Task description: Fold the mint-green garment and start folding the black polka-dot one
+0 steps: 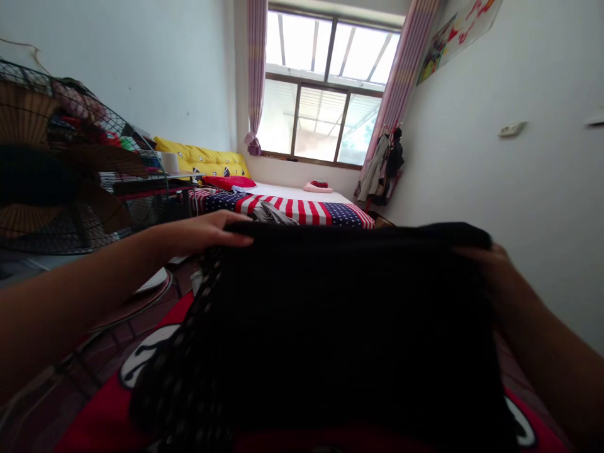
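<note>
A large black garment hangs stretched between my two hands, its top edge nearly level. My left hand pinches the upper left corner between thumb and fingers. At the upper right corner, my right hand grips the cloth, with its fingers partly hidden behind the fabric. Dark cloth with small light dots drapes down the left side. The kind of garment cannot be made out. Below it spreads a red cover with white round patches.
To the left stands a large wire-caged fan, close to my left arm. A bed with a striped and starred cover lies ahead under the window. Clothes hang by the right wall. A round stool is at lower left.
</note>
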A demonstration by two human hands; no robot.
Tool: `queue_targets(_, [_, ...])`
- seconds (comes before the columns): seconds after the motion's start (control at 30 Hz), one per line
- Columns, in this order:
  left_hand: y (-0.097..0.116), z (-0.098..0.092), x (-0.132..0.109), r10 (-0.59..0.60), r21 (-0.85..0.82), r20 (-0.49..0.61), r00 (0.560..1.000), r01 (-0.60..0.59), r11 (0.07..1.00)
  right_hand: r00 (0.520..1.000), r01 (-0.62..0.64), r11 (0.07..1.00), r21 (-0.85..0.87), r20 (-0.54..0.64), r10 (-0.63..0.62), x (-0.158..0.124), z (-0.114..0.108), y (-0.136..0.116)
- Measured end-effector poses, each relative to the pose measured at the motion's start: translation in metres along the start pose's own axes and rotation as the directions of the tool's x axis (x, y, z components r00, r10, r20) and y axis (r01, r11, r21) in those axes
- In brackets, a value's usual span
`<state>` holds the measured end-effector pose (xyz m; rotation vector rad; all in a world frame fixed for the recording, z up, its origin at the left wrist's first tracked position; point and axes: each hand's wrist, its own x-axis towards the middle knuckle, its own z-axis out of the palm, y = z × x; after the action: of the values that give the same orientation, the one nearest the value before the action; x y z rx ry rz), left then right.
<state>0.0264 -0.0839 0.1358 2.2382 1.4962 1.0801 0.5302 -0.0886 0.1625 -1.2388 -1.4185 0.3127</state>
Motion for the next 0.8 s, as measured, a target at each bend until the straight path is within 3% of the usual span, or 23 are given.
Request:
queue_targets(0.07, [0.014, 0.008, 0.052, 0.058, 0.114, -0.119, 0.991, -0.045, 0.992, 0.997, -0.047, 0.999, -0.007, -0.063, 0.046, 0.029, 0.016, -0.002])
queue_targets(0.13, [0.021, 0.018, 0.089, 0.083, 0.148, -0.169, 0.982, -0.058, 0.987, 0.985, -0.087, 0.987, -0.134, -0.161, 0.065, 0.049, 0.040, 0.007])
queue_targets(0.2, [0.016, 0.037, 0.102, 0.089, 0.159, -0.183, 0.979, -0.060, 0.985, 0.977, -0.083, 0.949, -0.305, -0.214, 0.017, 0.049, 0.068, 0.026])
queue_targets(0.23, [0.010, 0.052, 0.099, 0.091, 0.165, -0.178, 0.980, -0.062, 0.984, 0.983, -0.052, 0.935, -0.351, -0.181, -0.014, 0.039, 0.081, 0.040])
queue_targets(0.33, [-0.017, 0.109, 0.056, 0.122, 0.130, -0.055, 0.991, -0.114, 0.985, 0.995, 0.103, 0.927, -0.361, 0.042, -0.094, -0.023, 0.105, 0.083])
queue_targets(0.4, [-0.031, 0.146, 0.011, 0.180, 0.021, 0.052, 0.982, -0.181, 0.983, 0.980, 0.169, 0.923, -0.345, 0.157, -0.121, -0.073, 0.108, 0.102])
queue_targets(0.47, [-0.033, 0.168, -0.032, 0.205, -0.059, 0.159, 0.966, -0.198, 0.978, 0.962, 0.208, 0.915, -0.345, 0.242, -0.128, -0.114, 0.100, 0.111])
queue_targets(0.57, [-0.020, 0.173, -0.072, 0.263, -0.129, 0.290, 0.920, -0.234, 0.964, 0.938, 0.258, 0.886, -0.386, 0.321, -0.133, -0.145, 0.077, 0.111])
queue_targets(0.67, [-0.008, 0.161, -0.086, 0.323, -0.070, 0.334, 0.886, -0.319, 0.945, 0.937, 0.275, 0.850, -0.449, 0.322, -0.133, -0.150, 0.054, 0.108])
queue_targets(0.73, [-0.007, 0.150, -0.093, 0.277, 0.096, 0.289, 0.916, -0.315, 0.944, 0.932, 0.278, 0.835, -0.475, 0.343, -0.115, -0.151, 0.042, 0.108])
queue_targets(0.8, [-0.013, 0.141, -0.101, 0.132, 0.296, 0.188, 0.973, -0.184, 0.937, 0.909, 0.296, 0.823, -0.485, 0.409, -0.085, -0.155, 0.037, 0.111])
